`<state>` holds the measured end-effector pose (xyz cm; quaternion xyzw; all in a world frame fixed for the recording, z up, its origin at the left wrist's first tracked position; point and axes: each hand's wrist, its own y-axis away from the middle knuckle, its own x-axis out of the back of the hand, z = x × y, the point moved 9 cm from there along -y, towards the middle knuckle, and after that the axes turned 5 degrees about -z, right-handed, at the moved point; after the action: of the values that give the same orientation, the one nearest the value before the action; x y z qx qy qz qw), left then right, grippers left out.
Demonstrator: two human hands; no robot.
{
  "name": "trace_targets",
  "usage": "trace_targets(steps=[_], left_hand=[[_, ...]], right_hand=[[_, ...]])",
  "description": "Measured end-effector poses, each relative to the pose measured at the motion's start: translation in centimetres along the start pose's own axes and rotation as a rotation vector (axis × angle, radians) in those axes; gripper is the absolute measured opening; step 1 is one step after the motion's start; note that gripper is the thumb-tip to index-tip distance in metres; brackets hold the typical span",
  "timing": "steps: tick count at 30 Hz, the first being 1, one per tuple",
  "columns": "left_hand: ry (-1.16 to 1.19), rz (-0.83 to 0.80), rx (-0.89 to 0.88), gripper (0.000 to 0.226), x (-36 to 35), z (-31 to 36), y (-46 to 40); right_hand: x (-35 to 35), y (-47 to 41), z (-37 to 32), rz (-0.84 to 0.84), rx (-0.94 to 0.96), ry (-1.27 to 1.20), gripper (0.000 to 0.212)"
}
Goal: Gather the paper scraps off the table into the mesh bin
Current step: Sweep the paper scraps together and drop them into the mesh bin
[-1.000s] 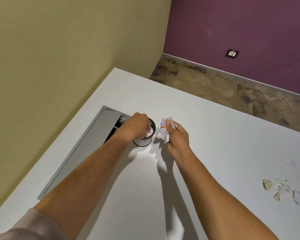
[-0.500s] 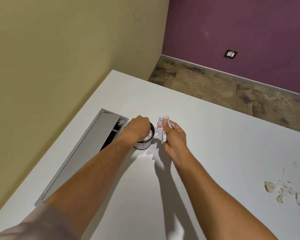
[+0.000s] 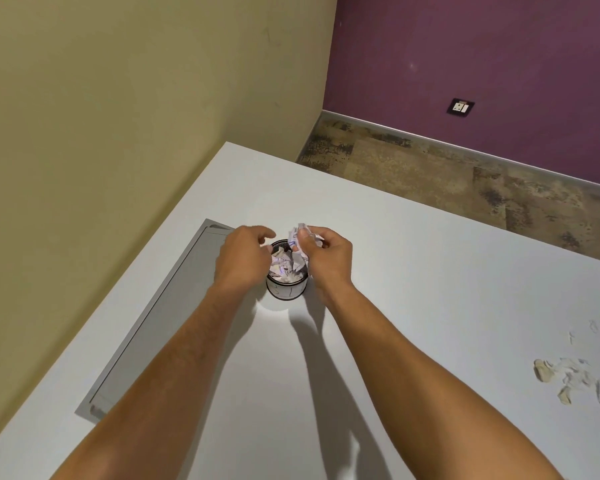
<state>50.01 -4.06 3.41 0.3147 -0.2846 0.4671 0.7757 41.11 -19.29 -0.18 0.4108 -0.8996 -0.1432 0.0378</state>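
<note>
Left hand (image 3: 245, 259) had lifted off the mesh bin (image 3: 286, 289), fingers loosely spread, empty | right hand (image 3: 326, 258) pinched a crumpled wad (image 3: 300, 237) over the rim at 1 o'clock | bin nearly full | loose scraps (image 3: 575, 379) remained at 4 o'clock, well apart.

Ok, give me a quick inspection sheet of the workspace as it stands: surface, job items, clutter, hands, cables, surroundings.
Surface: white table, with a grey hatch panel set into it at the left.
Job's things: mesh bin upright, filled with crumpled paper to its rim; loose scraps lie far right, apart from the bin.
Clutter: nothing seen.
Grippers: left hand over the bin, fingers loosely curled, holding nothing visible; right hand pinches a paper wad above the rim.
Cables: nothing seen.
Surroundings: yellow wall, purple wall with a socket, mottled floor.
</note>
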Motion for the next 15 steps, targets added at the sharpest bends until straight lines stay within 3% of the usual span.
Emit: trace_targets(steps=[6,9,15], left_hand=[[0.127,-0.070,0.088,0.033,-2.1,-2.5,-0.1],[0.176,-0.075,0.114,0.032,-2.2,-3.1,-0.3],[0.238,-0.077,0.132,0.031,-2.2,-3.6,-0.5]], right_hand=[[-3.9,0.7,-1.6,-0.297,0.265,0.679,0.019],[-5.8,1.0,-0.8,-0.437,0.273,0.990,0.020],[-7.0,1.1,-0.2,-0.480,0.194,1.218,0.009]])
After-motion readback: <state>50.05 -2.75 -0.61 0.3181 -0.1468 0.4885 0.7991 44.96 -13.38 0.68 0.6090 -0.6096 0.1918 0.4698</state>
